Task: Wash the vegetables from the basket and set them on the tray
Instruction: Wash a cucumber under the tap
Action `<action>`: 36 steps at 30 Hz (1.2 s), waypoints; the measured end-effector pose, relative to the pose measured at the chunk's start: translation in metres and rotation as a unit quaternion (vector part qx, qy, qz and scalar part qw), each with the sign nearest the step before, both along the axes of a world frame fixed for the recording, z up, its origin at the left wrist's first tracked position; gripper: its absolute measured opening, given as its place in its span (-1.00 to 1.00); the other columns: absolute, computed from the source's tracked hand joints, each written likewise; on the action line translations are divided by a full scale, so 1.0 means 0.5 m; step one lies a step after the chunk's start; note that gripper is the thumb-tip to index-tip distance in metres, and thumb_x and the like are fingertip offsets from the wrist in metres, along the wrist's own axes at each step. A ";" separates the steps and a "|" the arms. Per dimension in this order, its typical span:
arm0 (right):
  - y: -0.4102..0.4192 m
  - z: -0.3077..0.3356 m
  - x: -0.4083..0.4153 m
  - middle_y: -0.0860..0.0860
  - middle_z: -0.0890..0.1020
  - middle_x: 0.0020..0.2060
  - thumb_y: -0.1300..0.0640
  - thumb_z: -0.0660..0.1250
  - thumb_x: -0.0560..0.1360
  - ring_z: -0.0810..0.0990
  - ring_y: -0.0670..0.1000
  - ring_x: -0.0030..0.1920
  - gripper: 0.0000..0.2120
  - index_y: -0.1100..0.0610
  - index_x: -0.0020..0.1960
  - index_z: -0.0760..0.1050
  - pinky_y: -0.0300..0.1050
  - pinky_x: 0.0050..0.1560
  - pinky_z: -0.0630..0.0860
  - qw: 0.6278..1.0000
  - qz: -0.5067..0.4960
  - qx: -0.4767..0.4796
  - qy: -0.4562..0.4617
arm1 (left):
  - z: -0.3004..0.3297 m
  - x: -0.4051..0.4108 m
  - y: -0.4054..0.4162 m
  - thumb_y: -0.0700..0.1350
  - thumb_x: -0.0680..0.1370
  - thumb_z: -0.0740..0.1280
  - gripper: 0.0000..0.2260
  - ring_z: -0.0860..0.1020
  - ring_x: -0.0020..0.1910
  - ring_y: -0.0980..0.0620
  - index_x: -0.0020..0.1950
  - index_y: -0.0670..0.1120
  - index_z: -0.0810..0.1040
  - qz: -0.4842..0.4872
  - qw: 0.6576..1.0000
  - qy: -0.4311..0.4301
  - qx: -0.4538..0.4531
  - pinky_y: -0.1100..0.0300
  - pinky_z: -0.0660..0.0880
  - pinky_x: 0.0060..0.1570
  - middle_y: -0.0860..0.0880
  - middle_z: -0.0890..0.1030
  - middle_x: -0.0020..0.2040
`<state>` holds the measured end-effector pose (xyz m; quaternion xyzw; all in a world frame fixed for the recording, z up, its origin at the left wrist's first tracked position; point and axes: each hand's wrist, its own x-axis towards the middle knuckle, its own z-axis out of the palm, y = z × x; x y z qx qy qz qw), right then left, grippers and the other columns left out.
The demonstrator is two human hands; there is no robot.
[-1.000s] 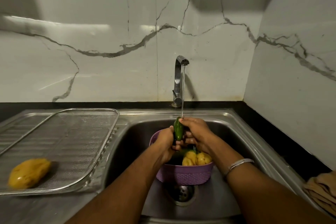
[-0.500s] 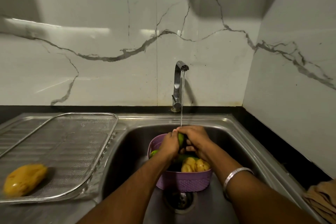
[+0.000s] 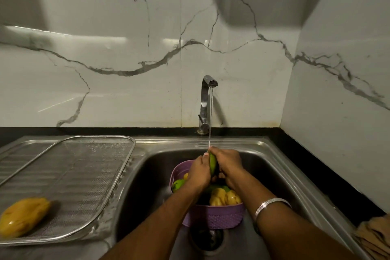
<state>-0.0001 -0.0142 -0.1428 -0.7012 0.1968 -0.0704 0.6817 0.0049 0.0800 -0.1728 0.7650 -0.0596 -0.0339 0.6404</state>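
Both hands meet over the sink (image 3: pixel 274 167), under a thin stream from the tap (image 3: pixel 207 99). Left hand (image 3: pixel 199 172) and right hand (image 3: pixel 226 164) each curl around a green vegetable (image 3: pixel 213 163), gripping it between them, held upright directly above the purple basket (image 3: pixel 213 215). Basket sits in the sink bowl beside the drain (image 3: pixel 207 238); yellow and green vegetables (image 3: pixel 224 196) lie inside. On the drainboard to the left, a mesh tray (image 3: pixel 88 175) holds one yellow vegetable (image 3: pixel 23 216) at its near left corner. Silver bangle (image 3: pixel 270 206) on the right wrist. Folded cloth (image 3: pixel 375 236) at far right edge.
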 end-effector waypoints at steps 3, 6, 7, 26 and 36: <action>0.002 0.004 0.003 0.11 0.69 -0.13 -0.05 0.41 0.58 0.67 0.10 -0.14 -0.78 0.10 0.01 0.68 -0.10 -0.37 0.59 1.000 -0.006 0.011 -0.005 | -0.006 0.005 -0.006 0.08 0.73 0.00 -0.65 0.60 0.13 -0.10 0.21 -0.06 0.50 -0.004 0.999 0.008 -0.032 -0.09 0.55 0.24 -0.17 0.62 0.12; 0.005 0.008 -0.004 0.13 0.63 -0.24 0.03 0.33 0.63 0.59 0.04 -0.37 -0.81 0.13 0.06 0.64 -0.14 -0.48 0.51 0.996 0.068 0.050 0.017 | -0.005 0.019 0.002 0.05 0.74 0.00 -0.63 0.62 0.03 -0.09 0.21 -0.12 0.52 0.020 0.998 0.029 -0.059 0.00 0.60 0.08 -0.18 0.63 0.05; 0.003 0.007 -0.005 0.16 0.63 -0.21 0.05 0.33 0.63 0.57 0.04 -0.37 -0.81 0.15 0.07 0.63 -0.13 -0.47 0.52 0.994 0.084 0.063 0.022 | -0.005 0.024 0.006 0.05 0.74 0.00 -0.61 0.62 -0.08 -0.06 0.21 -0.15 0.53 0.022 0.996 0.047 -0.071 0.07 0.60 -0.09 -0.16 0.64 -0.04; -0.001 0.003 -0.004 0.16 0.69 -0.18 0.02 0.49 0.52 0.63 0.10 -0.32 -0.78 0.16 0.02 0.66 -0.10 -0.42 0.59 0.999 0.008 0.046 0.005 | -0.004 0.010 0.016 0.18 0.71 -0.02 -0.49 0.38 -0.58 0.10 0.01 -0.14 0.56 -0.011 0.992 0.115 -0.054 0.32 0.24 -0.54 -0.07 0.51 -0.39; -0.011 0.009 -0.010 0.12 0.64 -0.26 0.13 0.31 0.64 0.60 -0.01 -0.39 -0.81 0.17 0.15 0.65 -0.11 -0.44 0.55 0.994 0.055 0.090 0.010 | -0.001 0.008 0.010 0.13 0.73 -0.01 -0.54 0.52 -0.39 0.01 0.09 -0.13 0.58 0.000 0.994 0.085 -0.064 0.27 0.36 -0.43 -0.11 0.57 -0.30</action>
